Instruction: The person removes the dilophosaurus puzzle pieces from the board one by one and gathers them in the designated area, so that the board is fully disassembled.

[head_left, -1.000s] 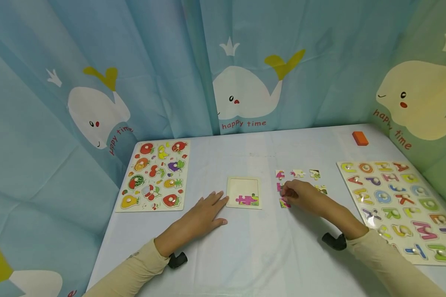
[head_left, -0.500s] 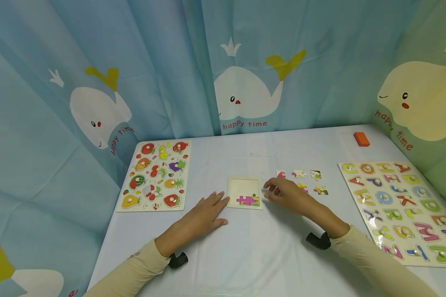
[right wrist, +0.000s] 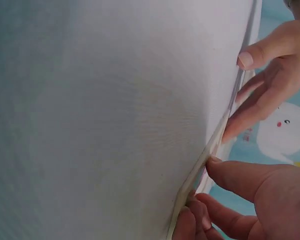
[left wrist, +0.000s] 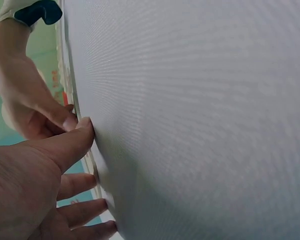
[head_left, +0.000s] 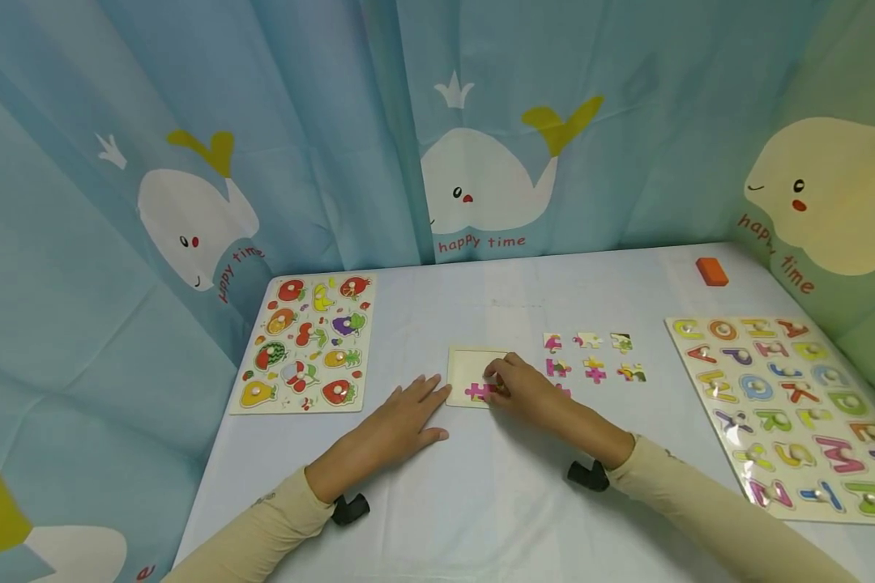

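Note:
A small square puzzle tray [head_left: 458, 368] lies mid-table with pink jigsaw pieces [head_left: 476, 392] in its lower part. My left hand [head_left: 407, 417] rests flat on the table, straight fingers spread, fingertips by the tray's left edge. My right hand [head_left: 525, 394] is over the tray's right side, thumb and fingers bent down at the pieces there. Those fingers cover that side, so a pinch on a piece cannot be confirmed. In the right wrist view, the right thumb [right wrist: 235, 176] touches the tray's edge.
Several loose jigsaw pieces [head_left: 595, 371] lie in rows right of the tray, one partly behind the right wrist. A fruit peg board [head_left: 368, 340] stands left, a letter board [head_left: 707, 364] right. An orange block [head_left: 711, 272] sits at the back right, before the whale-print curtain [head_left: 627, 194].
My right hand has moved left from the loose pieces to the tray's right side, uncovering most of those pieces. My left hand has stayed beside the tray.

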Demonstrator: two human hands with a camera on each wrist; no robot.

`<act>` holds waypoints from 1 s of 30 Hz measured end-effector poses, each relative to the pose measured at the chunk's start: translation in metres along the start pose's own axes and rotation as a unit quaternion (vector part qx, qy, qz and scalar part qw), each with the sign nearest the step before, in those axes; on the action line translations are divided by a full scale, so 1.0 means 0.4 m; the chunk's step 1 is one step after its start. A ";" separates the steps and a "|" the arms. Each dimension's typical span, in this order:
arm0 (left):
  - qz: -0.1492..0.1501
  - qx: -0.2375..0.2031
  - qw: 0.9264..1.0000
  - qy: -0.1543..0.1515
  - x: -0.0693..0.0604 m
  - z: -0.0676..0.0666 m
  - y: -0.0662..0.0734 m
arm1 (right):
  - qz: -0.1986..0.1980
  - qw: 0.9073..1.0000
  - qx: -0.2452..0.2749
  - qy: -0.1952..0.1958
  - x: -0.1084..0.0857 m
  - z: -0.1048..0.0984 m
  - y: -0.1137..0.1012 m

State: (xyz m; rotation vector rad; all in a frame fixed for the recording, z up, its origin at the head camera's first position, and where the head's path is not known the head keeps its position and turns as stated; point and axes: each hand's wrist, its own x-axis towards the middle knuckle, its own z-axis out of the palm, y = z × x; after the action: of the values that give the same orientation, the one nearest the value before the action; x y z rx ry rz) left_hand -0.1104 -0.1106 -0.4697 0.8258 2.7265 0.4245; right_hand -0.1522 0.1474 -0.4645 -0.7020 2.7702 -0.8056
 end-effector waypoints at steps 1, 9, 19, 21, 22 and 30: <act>0.000 0.000 1.000 0.001 0.000 0.000 0.000 | 0.002 1.000 -0.001 0.000 0.000 0.000 -0.002; 0.003 -0.002 1.000 0.002 0.000 0.000 0.000 | 0.014 1.000 -0.006 -0.009 0.001 0.000 -0.015; 0.000 -0.006 1.000 -0.003 0.000 0.002 0.000 | -0.004 1.000 0.003 -0.007 -0.003 0.000 -0.010; 0.001 -0.007 1.000 -0.003 0.000 0.002 0.001 | -0.009 1.000 0.014 -0.004 -0.004 -0.001 -0.007; 0.002 -0.007 1.000 -0.002 0.000 0.002 0.001 | -0.014 1.000 0.019 -0.003 -0.004 -0.002 -0.006; -0.003 -0.007 1.000 -0.003 0.002 0.002 0.001 | -0.025 0.999 0.034 -0.003 -0.001 0.000 0.003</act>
State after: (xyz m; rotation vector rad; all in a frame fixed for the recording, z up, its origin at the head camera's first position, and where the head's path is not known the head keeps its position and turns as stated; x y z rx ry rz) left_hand -0.1106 -0.1098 -0.4704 0.8138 2.7174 0.4392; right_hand -0.1523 0.1485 -0.4653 -0.7632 2.7147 -0.9020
